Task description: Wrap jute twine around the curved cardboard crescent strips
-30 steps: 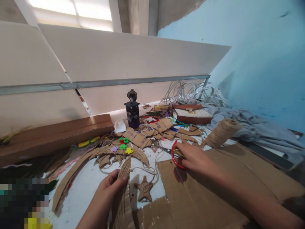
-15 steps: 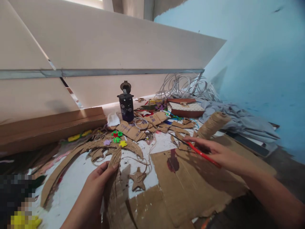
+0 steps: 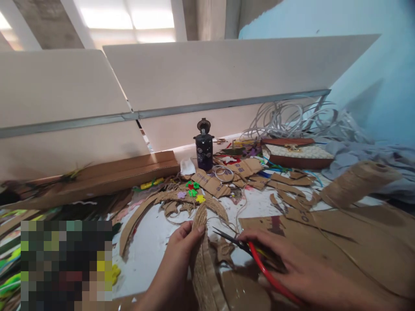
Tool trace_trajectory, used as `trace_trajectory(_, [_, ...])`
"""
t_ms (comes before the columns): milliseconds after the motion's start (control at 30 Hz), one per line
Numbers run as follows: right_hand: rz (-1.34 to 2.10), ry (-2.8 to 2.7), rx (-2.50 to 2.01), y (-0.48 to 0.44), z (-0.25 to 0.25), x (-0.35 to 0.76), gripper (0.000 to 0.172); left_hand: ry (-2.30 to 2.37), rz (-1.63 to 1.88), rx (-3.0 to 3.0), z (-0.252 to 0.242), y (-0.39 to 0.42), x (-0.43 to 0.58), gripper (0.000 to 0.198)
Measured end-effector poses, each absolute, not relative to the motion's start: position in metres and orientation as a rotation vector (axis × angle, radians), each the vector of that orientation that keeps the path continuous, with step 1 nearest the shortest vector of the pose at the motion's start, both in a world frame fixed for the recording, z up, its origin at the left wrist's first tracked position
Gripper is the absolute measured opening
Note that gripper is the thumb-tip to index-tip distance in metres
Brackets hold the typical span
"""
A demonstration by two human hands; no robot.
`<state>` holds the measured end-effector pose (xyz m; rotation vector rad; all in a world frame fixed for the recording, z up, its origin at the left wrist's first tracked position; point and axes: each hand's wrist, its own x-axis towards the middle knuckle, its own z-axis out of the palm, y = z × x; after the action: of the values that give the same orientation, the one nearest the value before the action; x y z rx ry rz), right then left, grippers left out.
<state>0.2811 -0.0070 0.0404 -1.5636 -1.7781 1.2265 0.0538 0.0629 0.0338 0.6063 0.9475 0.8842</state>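
My left hand (image 3: 181, 246) is closed on a curved cardboard piece wrapped in jute twine (image 3: 202, 259), thumb on top. My right hand (image 3: 292, 268) grips red-handled scissors (image 3: 256, 259); their dark blades are slightly apart and point left, right beside the twine-wrapped piece. Above it lies a second twine-wrapped arc with small coloured felt flowers (image 3: 192, 190). A cardboard star (image 3: 225, 250) lies partly under the blades. A big spool of jute twine (image 3: 355, 183) lies on its side at the right.
Flat cardboard sheets (image 3: 340, 233) cover the table at the right. Behind stand a dark bottle (image 3: 204, 149), cardboard scraps (image 3: 246, 170), a brown box (image 3: 296, 153), coiled white cord (image 3: 292, 119) and grey cloth (image 3: 372, 155). A long cardboard box (image 3: 97, 177) lies at the left. White boards lean behind.
My right hand lifted the scissors from the table near the spool and brought them left to the twine-wrapped piece. My left hand kept its grip. The view swung left.
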Motion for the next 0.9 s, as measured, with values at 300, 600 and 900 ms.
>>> trace_trajectory(300, [0.866,-1.926,-1.689,-0.002,0.039,0.268,0.05,0.901,0.906,0.608,0.033,0.061,0.057,0.017])
trace_trajectory(600, [0.752,-1.996,-1.676,-0.004,0.033,0.267,0.042,0.88,0.903,0.589,0.028,0.058,0.058,0.02])
trace_trajectory(900, [0.725,-1.999,-1.67,-0.005,0.033,0.267,0.039,0.898,0.904,0.575,0.029,0.059,0.058,0.016])
